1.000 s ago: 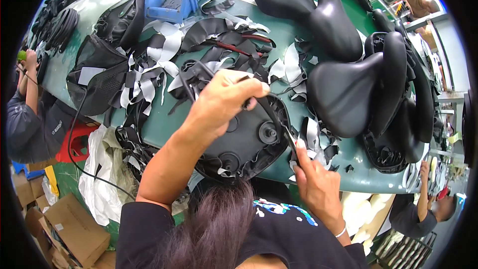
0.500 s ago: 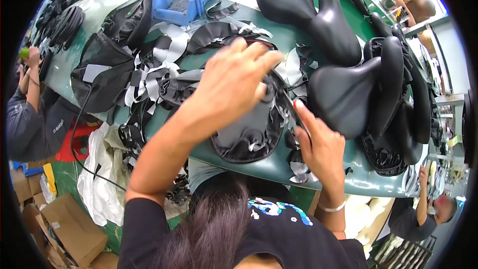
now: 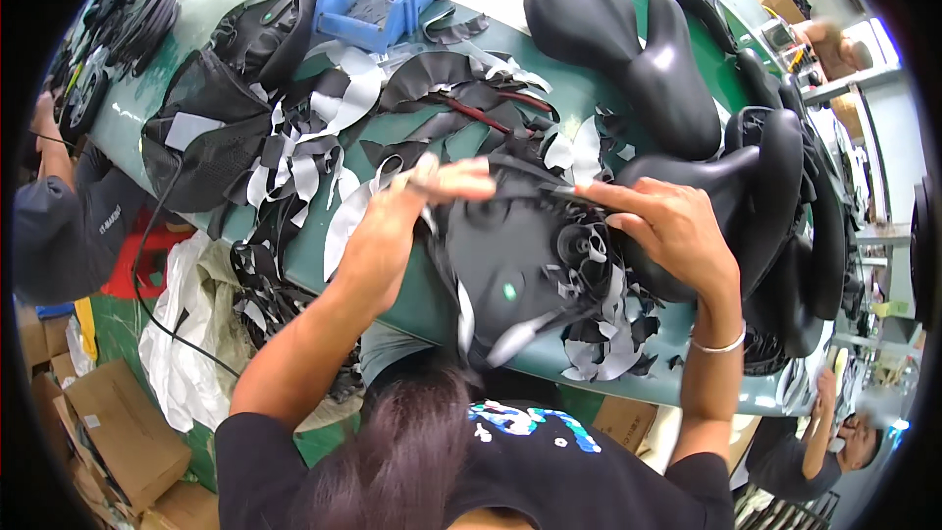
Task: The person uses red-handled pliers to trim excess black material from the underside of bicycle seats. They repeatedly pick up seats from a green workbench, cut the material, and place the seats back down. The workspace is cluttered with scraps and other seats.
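An upturned bicycle saddle [image 3: 491, 260] lies on the table in front of me, its dark underside up and its black cover gathered in folds along the edge. My left hand [image 3: 412, 201] is over its far left edge. Motion smears these fingers, so their grip is unclear. At the far right edge, my right hand [image 3: 677, 221] is closed, with the index finger stretched along the rim. A thin grey tip shows by that finger, but what the hand holds is too small to make out. Black and white cover scraps [image 3: 608, 329] lie beside the saddle.
Finished black saddles [image 3: 677, 69] are piled at the right. A blue bin [image 3: 383, 0] with dark pieces stands at the back. More scraps [image 3: 294, 157] and a dark mesh piece [image 3: 211, 128] lie left. Red thin strips [image 3: 481, 116] rest beyond the saddle. Other people work on both sides.
The saddle has turned and come slightly to the right. My left hand has moved from over its far edge to its left side. My right hand has risen toward the far right edge.
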Available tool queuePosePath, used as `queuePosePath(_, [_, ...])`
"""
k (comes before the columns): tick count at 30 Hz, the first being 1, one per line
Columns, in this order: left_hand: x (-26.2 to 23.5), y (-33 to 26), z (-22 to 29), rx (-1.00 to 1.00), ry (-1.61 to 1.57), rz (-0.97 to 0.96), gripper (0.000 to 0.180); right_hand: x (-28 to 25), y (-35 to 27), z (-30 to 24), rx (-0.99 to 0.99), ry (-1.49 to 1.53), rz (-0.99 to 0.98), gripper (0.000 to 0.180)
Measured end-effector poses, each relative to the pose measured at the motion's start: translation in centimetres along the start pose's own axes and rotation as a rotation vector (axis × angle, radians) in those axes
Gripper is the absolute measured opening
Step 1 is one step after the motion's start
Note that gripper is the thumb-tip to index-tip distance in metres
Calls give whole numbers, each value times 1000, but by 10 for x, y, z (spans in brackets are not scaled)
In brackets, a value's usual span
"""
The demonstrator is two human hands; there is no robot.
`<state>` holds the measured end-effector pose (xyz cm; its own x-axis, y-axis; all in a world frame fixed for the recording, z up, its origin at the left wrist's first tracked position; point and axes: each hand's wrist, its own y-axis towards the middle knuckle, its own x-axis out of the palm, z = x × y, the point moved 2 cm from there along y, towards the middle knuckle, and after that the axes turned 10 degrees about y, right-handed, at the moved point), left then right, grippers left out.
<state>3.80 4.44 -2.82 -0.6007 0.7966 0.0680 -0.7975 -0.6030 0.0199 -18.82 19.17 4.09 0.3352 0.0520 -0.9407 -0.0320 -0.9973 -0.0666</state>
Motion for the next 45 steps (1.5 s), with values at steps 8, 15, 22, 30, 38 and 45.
queuePosePath(8, [-95,-7,83,552,-334,-37,44,-2,-39,-18,133,-78,-148,49])
queuePosePath(15, [-44,65,34,312,864,-377,25,12,-60,-58,297,-38,-38,48])
queuePosePath(22, [35,83,22,264,73,-799,31,3,-26,-32,114,115,-79,48])
queuePosePath(30, [-14,63,58,284,195,657,26,63,-99,-89,423,415,124,55])
queuePosePath(38, [-66,35,6,590,1747,724,51,85,-63,-86,588,1106,591,85])
queuePosePath(45, [-58,48,-12,-283,486,-387,38,34,-2,-45,97,760,747,71])
